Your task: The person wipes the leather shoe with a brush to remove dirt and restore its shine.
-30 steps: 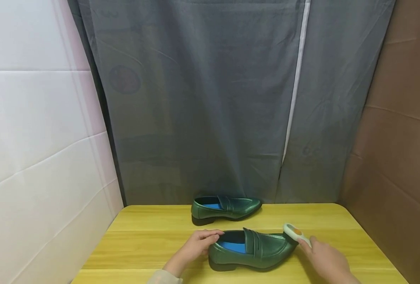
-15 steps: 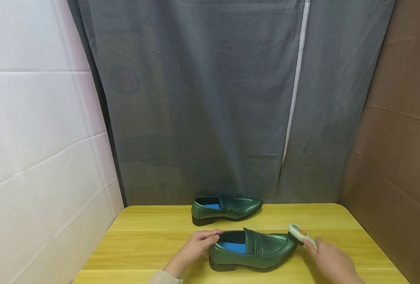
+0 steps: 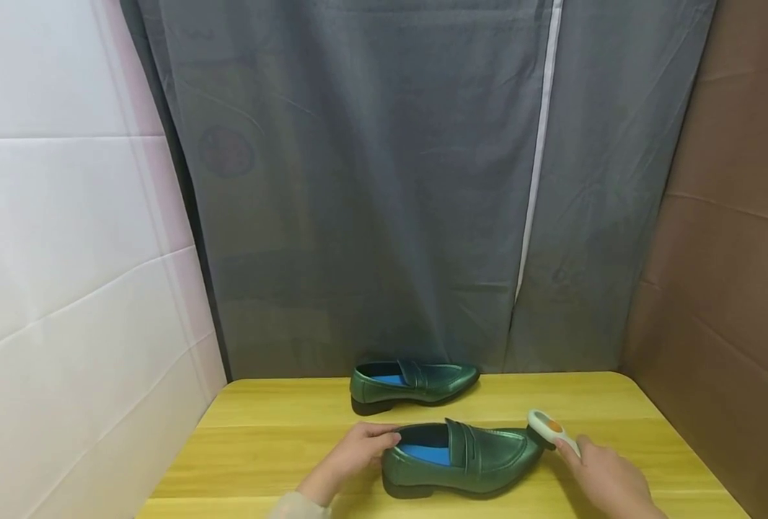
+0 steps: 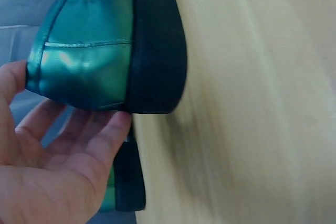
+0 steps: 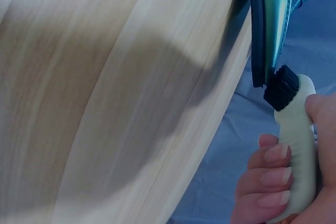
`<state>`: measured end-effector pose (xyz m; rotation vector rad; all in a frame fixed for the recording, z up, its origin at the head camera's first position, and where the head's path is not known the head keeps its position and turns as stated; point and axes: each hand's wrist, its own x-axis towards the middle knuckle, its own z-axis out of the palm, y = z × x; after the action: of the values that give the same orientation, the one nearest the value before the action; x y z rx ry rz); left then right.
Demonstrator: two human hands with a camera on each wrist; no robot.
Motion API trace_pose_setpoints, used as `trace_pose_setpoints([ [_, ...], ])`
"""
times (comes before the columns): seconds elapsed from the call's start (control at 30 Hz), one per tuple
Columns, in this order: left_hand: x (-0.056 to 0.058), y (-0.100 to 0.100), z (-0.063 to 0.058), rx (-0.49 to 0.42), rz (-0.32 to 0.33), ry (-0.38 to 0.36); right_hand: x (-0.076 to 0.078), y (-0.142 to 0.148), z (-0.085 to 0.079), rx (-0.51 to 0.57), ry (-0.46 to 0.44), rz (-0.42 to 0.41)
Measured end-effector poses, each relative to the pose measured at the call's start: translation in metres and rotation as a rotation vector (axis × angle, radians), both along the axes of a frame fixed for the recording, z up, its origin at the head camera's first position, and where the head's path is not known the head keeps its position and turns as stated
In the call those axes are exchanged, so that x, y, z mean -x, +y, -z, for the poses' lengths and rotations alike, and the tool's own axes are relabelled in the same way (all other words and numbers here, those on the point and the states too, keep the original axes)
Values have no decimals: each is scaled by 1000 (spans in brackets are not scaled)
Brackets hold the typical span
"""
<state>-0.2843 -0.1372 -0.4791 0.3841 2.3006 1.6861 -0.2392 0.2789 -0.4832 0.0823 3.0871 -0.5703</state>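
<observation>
A green loafer (image 3: 487,458) with a blue insole and dark sole stands on the wooden table, toe to the right. My left hand (image 3: 358,450) holds it at the heel; in the left wrist view the thumb is on the collar edge and the fingers lie round the back of the heel (image 4: 86,72). In my right hand (image 3: 607,476) is a pale green brush (image 3: 549,429) with an orange spot. The right wrist view shows the fingers wrapped round its handle and the black bristles (image 5: 283,87) right at the toe tip.
Farther back on the table (image 3: 260,450), a matching green loafer (image 3: 432,382) stands near the rear edge, toe also right. Behind it hangs a grey curtain (image 3: 371,202). A white panel (image 3: 78,238) flanks the left side, a brown one (image 3: 734,252) the right.
The brush and right hand have shifted slightly right along the toe since a second ago. The left index finger has drawn back from the collar. The loafers stay in place.
</observation>
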Motion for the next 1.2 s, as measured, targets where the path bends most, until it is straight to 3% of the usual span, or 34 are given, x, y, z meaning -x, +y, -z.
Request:
trace_pose_setpoints([
  [0.2, 1, 4, -11, 79, -35, -89, 0, -1, 0, 0, 9, 1],
  [0.33, 3, 5, -17, 133, -25, -165, -1, -1, 1, 0, 19, -6],
  [0.57, 1, 6, -17, 92, 44, -261, -3, -2, 1, 10, 12, -12],
  [0.7, 0, 8, -15, 60, 47, -248, -2, -2, 3, 2, 29, -15],
  [0.93, -1, 13, -12, 58, -7, -206, -1, -3, 8, 11, 26, -12],
  [1.2, 1, 16, -12, 69, -36, -85, -1, -2, 9, 18, 37, -6],
])
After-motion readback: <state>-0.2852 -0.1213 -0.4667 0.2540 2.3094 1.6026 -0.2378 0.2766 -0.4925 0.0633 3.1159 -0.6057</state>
